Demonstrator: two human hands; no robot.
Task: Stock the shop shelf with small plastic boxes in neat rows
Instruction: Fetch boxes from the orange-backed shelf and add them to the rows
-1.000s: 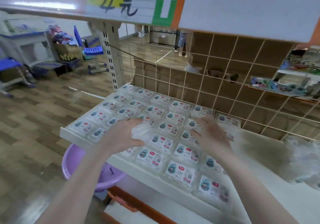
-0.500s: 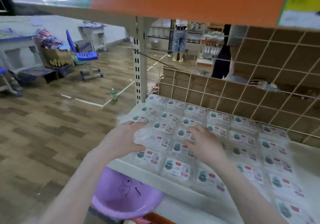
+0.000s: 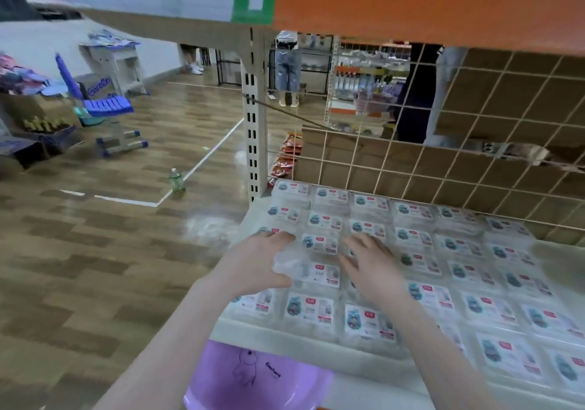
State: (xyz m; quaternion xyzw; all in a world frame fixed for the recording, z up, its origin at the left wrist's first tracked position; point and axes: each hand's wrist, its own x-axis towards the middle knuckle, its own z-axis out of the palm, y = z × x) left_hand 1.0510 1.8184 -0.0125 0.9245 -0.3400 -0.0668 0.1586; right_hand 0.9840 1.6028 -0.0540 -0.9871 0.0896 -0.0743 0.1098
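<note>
here the wooden floor point(image 3: 95, 267) fills the left of the view, with a small green bottle point(image 3: 176, 180) standing on it beside a white line. the white shelf point(image 3: 364, 375) reaches from its left end, by the slotted upright post point(image 3: 254, 131), away to the right, and a wire grid point(image 3: 459, 143) with brown cardboard behind it closes its back edge. an orange sign point(image 3: 427, 1) hangs across the top above it. a lilac plastic basin point(image 3: 253, 378) sits below the shelf's front edge, near the left end. the small plastic boxes point(image 3: 411, 251) cover the shelf in rows that run from the back edge to the front edge, each clear box showing a label with a blue figure and a red mark; those toward the right end are blurred. the left hand point(image 3: 256, 267) rests over the boxes near the shelf's left end, its fingers laid forward and its thumb hooked round the near-left corner of one clear box point(image 3: 308, 272) in the third row from the front, so it grips that box. the right hand point(image 3: 370, 264) lies just beside it to the right, fingers spread and fairly straight, pressing flat on the boxes of the same row and touching the right side of the gripped box. both forearms come in from the bottom edge of the view.
</note>
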